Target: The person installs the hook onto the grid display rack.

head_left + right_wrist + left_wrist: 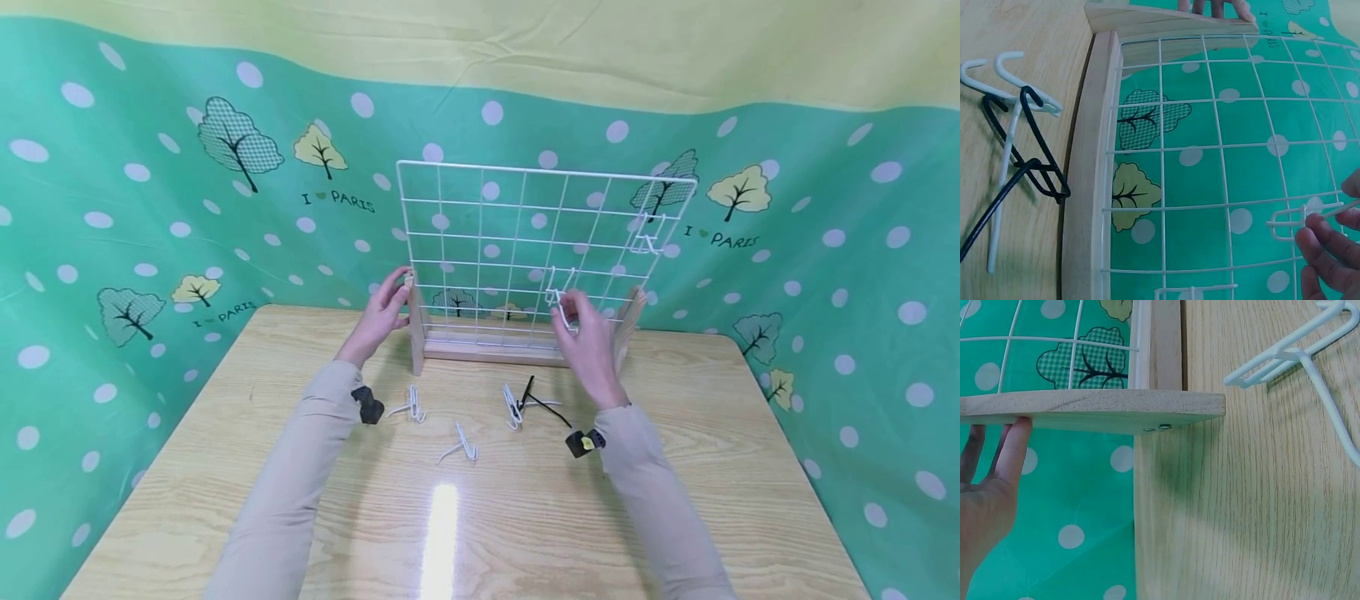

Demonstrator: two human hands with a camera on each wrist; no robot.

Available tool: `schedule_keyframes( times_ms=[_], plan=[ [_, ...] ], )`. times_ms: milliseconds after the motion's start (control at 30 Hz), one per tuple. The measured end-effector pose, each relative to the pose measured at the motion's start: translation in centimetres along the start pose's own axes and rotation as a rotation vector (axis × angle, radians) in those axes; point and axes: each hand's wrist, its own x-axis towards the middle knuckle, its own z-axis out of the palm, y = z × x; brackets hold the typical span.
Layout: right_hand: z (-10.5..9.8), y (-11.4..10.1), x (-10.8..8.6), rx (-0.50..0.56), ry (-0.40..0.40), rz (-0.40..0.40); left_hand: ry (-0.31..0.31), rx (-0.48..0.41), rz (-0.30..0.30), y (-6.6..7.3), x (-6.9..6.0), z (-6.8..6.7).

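Note:
A white wire grid [525,170] stands upright in a wooden stand [495,352]. My left hand [380,317] touches the stand's left side piece [1091,403], its fingertips against the outer face in the left wrist view. With thumb and fingers, my right hand [587,346] pinches a white wire hook [1285,225] at the lower right part of the grid. Whether this hook is fully seated on the wires, I cannot tell. Higher up at the right, another white hook [643,243] hangs on the grid.
On the table before the stand lie white hooks [412,406] [467,443] and, at the right, a black hook [1025,165] crossed with a white hook [1007,144]. A green and yellow patterned cloth [315,275] hangs behind and beside the wooden table [225,433].

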Motion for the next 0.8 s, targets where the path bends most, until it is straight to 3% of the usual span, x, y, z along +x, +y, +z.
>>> schedule_keyframes(
  times_ms=[233, 467, 800],
  plan=[
    [0.0, 0.3, -1.5, 0.055, -0.004, 0.017, 0.011, -0.001, 0.003, -2.3, 1.3, -0.7],
    [-0.3, 0.1, -4.0, 0.094, 0.034, -0.036, 0.026, 0.028, 0.035, -2.3, 1.3, -0.7],
    [0.4, 1.5, -7.3, 0.126, 0.002, 0.005, 0.014, 0.003, 0.014, -2.3, 1.3, -0.6]
  ],
)
